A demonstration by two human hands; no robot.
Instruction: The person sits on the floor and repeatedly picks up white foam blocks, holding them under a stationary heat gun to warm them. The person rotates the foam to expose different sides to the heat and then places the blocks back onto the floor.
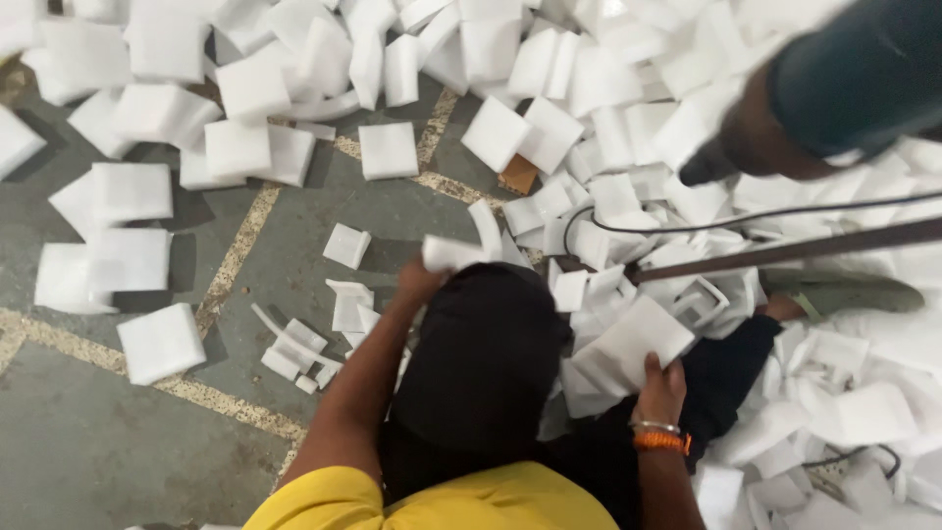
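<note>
gripping a white foam square (636, 339) at five o'clock, the right hand (661, 388) is closing its fingers on the lower edge; the left hand (420, 280) is pinching a foam strip (453, 253) near centre, lifting it off the floor (88, 442).

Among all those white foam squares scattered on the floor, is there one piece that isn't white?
Yes: the small brown cardboard-like piece lying among the white foam squares near the top middle of the pile. It alone is tan-brown; every other piece around it is white.
</note>
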